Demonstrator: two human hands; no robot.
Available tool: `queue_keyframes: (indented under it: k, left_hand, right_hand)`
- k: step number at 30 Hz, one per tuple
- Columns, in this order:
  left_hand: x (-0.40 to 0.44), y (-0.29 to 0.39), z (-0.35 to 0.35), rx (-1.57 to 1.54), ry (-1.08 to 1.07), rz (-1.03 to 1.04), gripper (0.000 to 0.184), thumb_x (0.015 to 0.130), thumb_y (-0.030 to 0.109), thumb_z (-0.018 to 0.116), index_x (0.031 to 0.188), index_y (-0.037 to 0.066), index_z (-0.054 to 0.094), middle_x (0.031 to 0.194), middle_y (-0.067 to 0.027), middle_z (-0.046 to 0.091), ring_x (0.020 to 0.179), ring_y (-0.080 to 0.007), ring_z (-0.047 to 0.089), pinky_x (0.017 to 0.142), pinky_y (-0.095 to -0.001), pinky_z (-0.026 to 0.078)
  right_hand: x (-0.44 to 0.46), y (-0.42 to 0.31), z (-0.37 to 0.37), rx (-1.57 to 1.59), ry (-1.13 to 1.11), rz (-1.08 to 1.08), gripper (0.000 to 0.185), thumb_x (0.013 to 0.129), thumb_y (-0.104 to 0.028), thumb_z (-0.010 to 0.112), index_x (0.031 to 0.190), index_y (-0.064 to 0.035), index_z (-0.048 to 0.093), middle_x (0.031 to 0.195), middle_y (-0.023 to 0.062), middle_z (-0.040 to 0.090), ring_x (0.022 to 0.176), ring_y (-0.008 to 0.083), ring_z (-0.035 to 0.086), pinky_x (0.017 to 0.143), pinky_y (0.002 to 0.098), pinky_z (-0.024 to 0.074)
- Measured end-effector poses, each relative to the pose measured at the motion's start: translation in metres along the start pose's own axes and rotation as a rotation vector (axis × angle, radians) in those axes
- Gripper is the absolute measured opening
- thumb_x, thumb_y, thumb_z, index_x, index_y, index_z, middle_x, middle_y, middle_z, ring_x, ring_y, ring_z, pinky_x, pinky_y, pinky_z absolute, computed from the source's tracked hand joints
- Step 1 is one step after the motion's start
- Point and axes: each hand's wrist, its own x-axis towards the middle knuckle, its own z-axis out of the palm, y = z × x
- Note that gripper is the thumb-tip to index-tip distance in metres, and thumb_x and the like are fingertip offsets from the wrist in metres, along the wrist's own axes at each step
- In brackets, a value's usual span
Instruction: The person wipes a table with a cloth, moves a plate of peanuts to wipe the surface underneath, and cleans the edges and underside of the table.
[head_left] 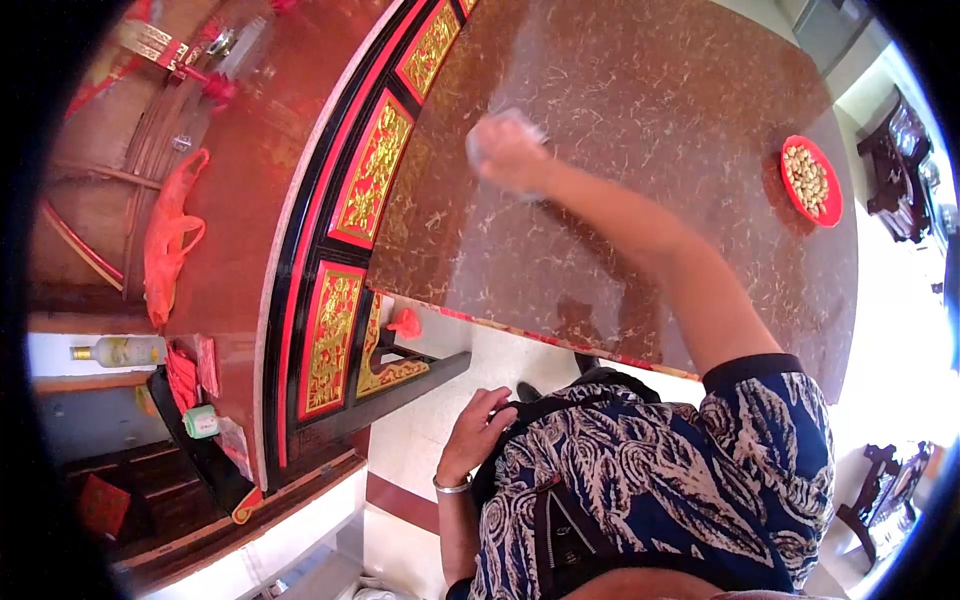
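Observation:
My right hand [512,152] lies on the brown marbled tabletop [620,100], blurred by motion, with the arm stretched out across it. Under and around its fingers is a whitish cloth [530,128], pressed against the surface near the carved cabinet. My left hand [480,430], with a bangle at the wrist, hangs low beside my body, off the table. Its fingers are bent and slightly apart next to a dark strap, and nothing shows in them. Far to the right on the tabletop stands a red bowl [834,205] of peanuts.
A cabinet with gold carved panels [373,165] borders the table's left side. On its top lie a red plastic bag [170,240], a bottle [125,351] and a green-white roll [201,422]. Dark carved chairs [890,490] stand at the right.

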Motion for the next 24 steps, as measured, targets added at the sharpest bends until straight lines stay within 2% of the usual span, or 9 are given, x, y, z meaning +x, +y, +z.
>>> queue_keyframes:
  k: [2, 5, 10, 12, 14, 16, 17, 20, 24]
  left_hand:
    - [0.004, 0.009, 0.000, 0.036, 0.005, 0.021, 0.032, 0.092, 0.015, 0.063, 0.120, 0.001, 0.060, 0.106, -0.0118, 0.059, 0.096, -0.0228, 0.059, 0.083, -0.0312, 0.048]
    - [0.008, 0.013, 0.000, 0.047, -0.004, 0.133, 0.031, 0.092, 0.016, 0.063, 0.118, 0.000, 0.061, 0.105, -0.0118, 0.059, 0.098, -0.0249, 0.059, 0.087, -0.0330, 0.047]
    - [0.014, 0.020, -0.004, 0.076, -0.022, 0.092, 0.032, 0.091, 0.019, 0.063, 0.117, -0.001, 0.061, 0.104, -0.0141, 0.060, 0.098, -0.0279, 0.060, 0.086, -0.0339, 0.048]
    - [0.016, 0.020, -0.004, 0.069, -0.024, 0.083, 0.033, 0.091, 0.021, 0.063, 0.116, -0.001, 0.061, 0.103, -0.0166, 0.060, 0.096, -0.0312, 0.061, 0.084, -0.0356, 0.048]
    - [0.018, 0.021, -0.004, 0.012, -0.041, 0.061, 0.033, 0.091, 0.020, 0.063, 0.116, -0.002, 0.060, 0.101, -0.0165, 0.061, 0.095, -0.0311, 0.061, 0.083, -0.0359, 0.048]
    - [0.018, 0.019, -0.004, 0.020, -0.046, 0.053, 0.033, 0.092, 0.019, 0.063, 0.118, -0.001, 0.059, 0.101, -0.0134, 0.060, 0.094, -0.0255, 0.061, 0.082, -0.0330, 0.049]
    - [0.017, 0.018, -0.004, 0.027, -0.052, 0.051, 0.033, 0.093, 0.017, 0.063, 0.120, 0.000, 0.059, 0.101, -0.0104, 0.059, 0.092, -0.0199, 0.060, 0.082, -0.0300, 0.049]
    - [0.010, 0.015, -0.005, 0.031, -0.007, 0.014, 0.032, 0.092, 0.016, 0.063, 0.120, 0.000, 0.059, 0.101, -0.0107, 0.059, 0.094, -0.0203, 0.060, 0.082, -0.0304, 0.050]
    - [-0.006, 0.009, -0.005, 0.038, 0.038, -0.063, 0.031, 0.092, 0.015, 0.064, 0.119, 0.000, 0.059, 0.103, -0.0106, 0.060, 0.096, -0.0202, 0.061, 0.083, -0.0305, 0.050]
  right_hand:
    - [-0.016, -0.065, 0.003, -0.006, -0.035, -0.272, 0.055, 0.087, -0.031, 0.052, 0.125, 0.0094, 0.052, 0.132, 0.0241, 0.047, 0.124, 0.0370, 0.047, 0.102, 0.0499, 0.0389]
    - [-0.074, -0.133, -0.020, -0.007, 0.010, -0.454, 0.062, 0.085, -0.032, 0.057, 0.132, 0.0075, 0.047, 0.143, 0.0243, 0.042, 0.129, 0.0345, 0.043, 0.108, 0.0478, 0.0342]
    - [-0.144, -0.132, -0.046, 0.168, -0.005, -0.659, 0.064, 0.083, -0.032, 0.060, 0.132, 0.0057, 0.048, 0.144, 0.0225, 0.042, 0.127, 0.0304, 0.046, 0.107, 0.0464, 0.0349]
    - [-0.155, -0.110, -0.057, 0.098, 0.020, -0.600, 0.061, 0.083, -0.032, 0.060, 0.130, 0.0062, 0.050, 0.141, 0.0223, 0.044, 0.123, 0.0306, 0.048, 0.104, 0.0464, 0.0372]
    - [-0.133, -0.076, -0.061, 0.227, -0.076, -0.304, 0.043, 0.085, -0.024, 0.053, 0.115, 0.0066, 0.060, 0.120, 0.0259, 0.057, 0.102, 0.0338, 0.061, 0.096, 0.0464, 0.0436]
    - [-0.098, -0.031, -0.106, 0.062, -0.227, -0.218, 0.046, 0.086, -0.024, 0.051, 0.120, 0.0066, 0.054, 0.120, 0.0260, 0.056, 0.109, 0.0352, 0.057, 0.101, 0.0450, 0.0412]
    - [-0.089, 0.003, -0.084, -0.005, -0.115, -0.125, 0.051, 0.088, -0.027, 0.049, 0.126, 0.0063, 0.050, 0.126, 0.0254, 0.053, 0.116, 0.0354, 0.054, 0.104, 0.0455, 0.0389]
    - [-0.055, 0.112, -0.017, -0.186, 0.077, 0.098, 0.062, 0.094, -0.038, 0.043, 0.139, 0.0044, 0.040, 0.145, 0.0232, 0.040, 0.133, 0.0356, 0.039, 0.111, 0.0466, 0.0303]
    - [-0.008, 0.167, -0.038, -0.235, -0.067, 0.323, 0.064, 0.096, -0.042, 0.040, 0.142, 0.0032, 0.038, 0.152, 0.0214, 0.032, 0.138, 0.0355, 0.034, 0.113, 0.0472, 0.0272]
